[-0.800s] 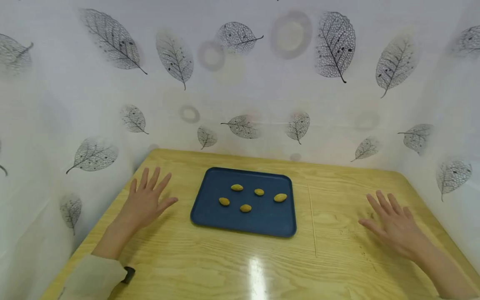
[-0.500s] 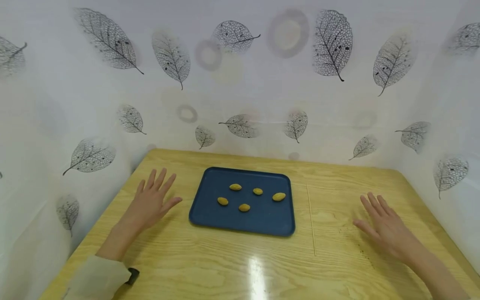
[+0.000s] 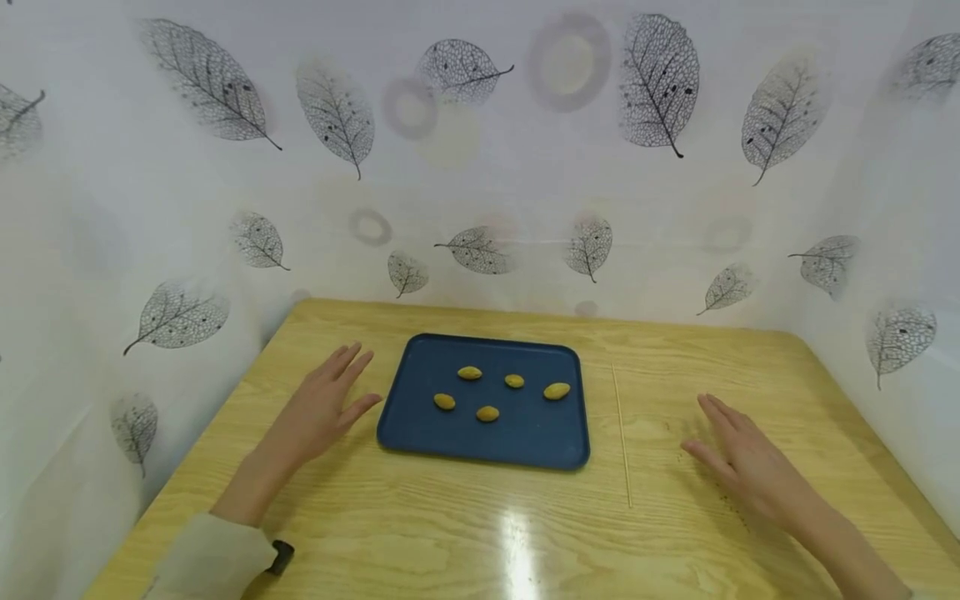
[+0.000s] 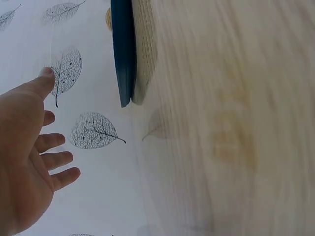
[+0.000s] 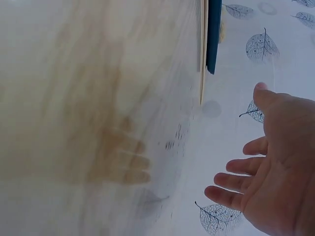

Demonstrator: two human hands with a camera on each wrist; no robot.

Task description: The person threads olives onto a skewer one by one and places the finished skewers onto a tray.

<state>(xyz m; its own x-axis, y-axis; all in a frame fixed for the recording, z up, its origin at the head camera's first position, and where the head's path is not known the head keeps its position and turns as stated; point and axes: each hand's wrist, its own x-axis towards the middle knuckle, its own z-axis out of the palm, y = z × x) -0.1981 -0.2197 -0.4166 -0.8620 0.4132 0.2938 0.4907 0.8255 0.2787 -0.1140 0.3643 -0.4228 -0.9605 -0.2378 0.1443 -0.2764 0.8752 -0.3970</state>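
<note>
Several small yellow oval pieces, perhaps fruits, lie spread out on a dark blue tray; one yellow piece sits nearest the tray's right side. A thin pale stick, like a bamboo skewer, lies on the table just right of the tray. My left hand hovers left of the tray, fingers extended, thumb close to the tray's edge, holding nothing. Over the table's right part, my right hand is held with straight fingers, apart from the skewer. Both palms face inward in the wrist views.
A light wood table carries everything, with a glare spot near the front. White curtain printed with grey leaves surrounds its back and sides. Small dark marks show on the wood beneath the right hand.
Both hands have moved inward, the left toward the tray and the right toward the skewer. Their spread fingers have drawn closer together and the palms have turned inward. Tray and pieces stay put.
</note>
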